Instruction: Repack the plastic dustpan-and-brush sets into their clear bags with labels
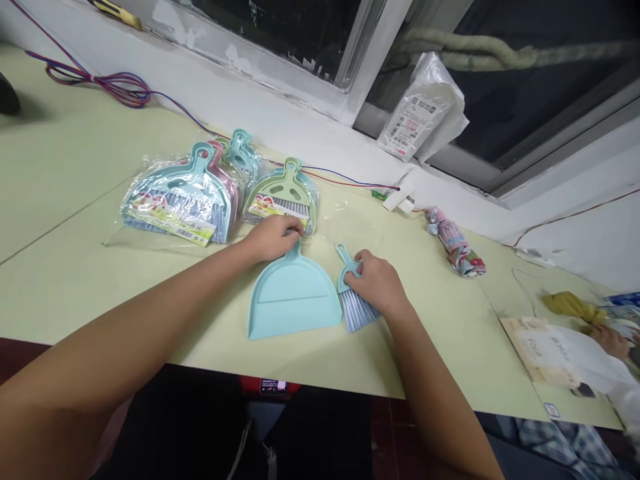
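Forearms nearest; our left hand curls round dustpan handle, pan nearside; our right hand closes on brush beneath.

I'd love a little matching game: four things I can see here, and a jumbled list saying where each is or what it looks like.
1. unwrapped dustpan
2. coiled wire
3. unwrapped brush
4. screwdriver

A. gripped by the right hand
B. yellow-handled
C. held by the left hand
D. towards the back left of the table

Pairs: 1-C, 2-D, 3-A, 4-B.
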`<state>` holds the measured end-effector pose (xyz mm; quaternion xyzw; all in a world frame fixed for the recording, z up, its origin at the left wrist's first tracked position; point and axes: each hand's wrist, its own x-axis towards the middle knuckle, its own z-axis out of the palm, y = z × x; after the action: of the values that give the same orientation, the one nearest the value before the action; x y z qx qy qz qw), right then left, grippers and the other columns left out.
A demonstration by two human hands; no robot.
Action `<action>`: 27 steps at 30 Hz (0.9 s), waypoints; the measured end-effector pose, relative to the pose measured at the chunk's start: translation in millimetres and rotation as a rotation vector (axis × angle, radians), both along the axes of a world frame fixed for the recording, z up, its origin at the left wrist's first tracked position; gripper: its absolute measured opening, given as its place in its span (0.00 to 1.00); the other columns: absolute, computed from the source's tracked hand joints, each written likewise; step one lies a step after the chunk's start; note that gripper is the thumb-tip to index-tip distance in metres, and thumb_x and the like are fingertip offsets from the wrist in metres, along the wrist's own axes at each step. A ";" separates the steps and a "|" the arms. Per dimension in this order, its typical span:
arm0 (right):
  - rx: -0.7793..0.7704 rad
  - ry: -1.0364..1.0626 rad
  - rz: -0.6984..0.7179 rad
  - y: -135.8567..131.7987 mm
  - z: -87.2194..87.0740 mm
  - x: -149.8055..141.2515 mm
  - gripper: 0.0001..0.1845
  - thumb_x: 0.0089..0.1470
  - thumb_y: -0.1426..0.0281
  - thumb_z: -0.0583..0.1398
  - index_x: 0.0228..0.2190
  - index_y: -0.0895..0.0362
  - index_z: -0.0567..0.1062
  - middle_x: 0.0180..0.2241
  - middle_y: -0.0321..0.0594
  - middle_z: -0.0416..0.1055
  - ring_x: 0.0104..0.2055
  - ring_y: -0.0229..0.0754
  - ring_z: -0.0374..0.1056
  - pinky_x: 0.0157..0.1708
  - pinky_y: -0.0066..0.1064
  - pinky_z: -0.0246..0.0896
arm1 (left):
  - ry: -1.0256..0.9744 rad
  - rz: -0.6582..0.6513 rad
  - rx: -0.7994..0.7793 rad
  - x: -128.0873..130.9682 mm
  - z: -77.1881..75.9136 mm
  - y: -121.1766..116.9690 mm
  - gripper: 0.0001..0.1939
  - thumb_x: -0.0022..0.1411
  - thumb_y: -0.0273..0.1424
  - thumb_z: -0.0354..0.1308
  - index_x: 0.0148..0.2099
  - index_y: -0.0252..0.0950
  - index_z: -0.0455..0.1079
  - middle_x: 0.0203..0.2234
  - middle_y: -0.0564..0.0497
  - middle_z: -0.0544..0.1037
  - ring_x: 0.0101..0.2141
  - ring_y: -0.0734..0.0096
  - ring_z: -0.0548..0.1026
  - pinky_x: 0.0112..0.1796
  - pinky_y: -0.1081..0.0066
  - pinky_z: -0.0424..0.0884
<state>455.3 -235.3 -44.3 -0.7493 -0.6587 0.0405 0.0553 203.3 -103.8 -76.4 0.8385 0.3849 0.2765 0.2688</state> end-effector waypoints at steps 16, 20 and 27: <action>0.210 0.138 -0.042 -11.1 3.4 12.7 0.11 0.51 0.64 0.61 0.38 0.53 0.73 0.34 0.38 0.75 0.35 0.46 0.71 0.36 0.37 0.60 | 0.030 0.037 0.019 4.5 -5.1 2.4 0.19 0.58 0.29 0.52 0.44 0.39 0.82 0.38 0.48 0.85 0.37 0.59 0.79 0.41 0.62 0.72; 0.105 0.091 0.018 -3.7 -8.6 10.1 0.08 0.52 0.67 0.60 0.37 0.53 0.73 0.34 0.38 0.75 0.35 0.45 0.69 0.36 0.36 0.59 | 0.014 0.038 0.025 4.7 -5.5 2.9 0.19 0.59 0.28 0.51 0.44 0.38 0.82 0.38 0.48 0.85 0.39 0.58 0.79 0.44 0.62 0.72; 0.417 0.178 0.130 -53.4 26.4 -16.6 0.10 0.62 0.62 0.61 0.30 0.53 0.75 0.28 0.37 0.73 0.31 0.43 0.69 0.34 0.35 0.62 | 0.015 0.051 0.032 3.7 -5.9 2.4 0.18 0.60 0.27 0.51 0.44 0.39 0.81 0.41 0.48 0.85 0.42 0.57 0.80 0.43 0.63 0.73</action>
<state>438.6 -288.8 -17.9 -0.6712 -0.6922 -0.0271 0.2640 207.0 -101.4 -82.4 0.8346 0.4037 0.2831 0.2455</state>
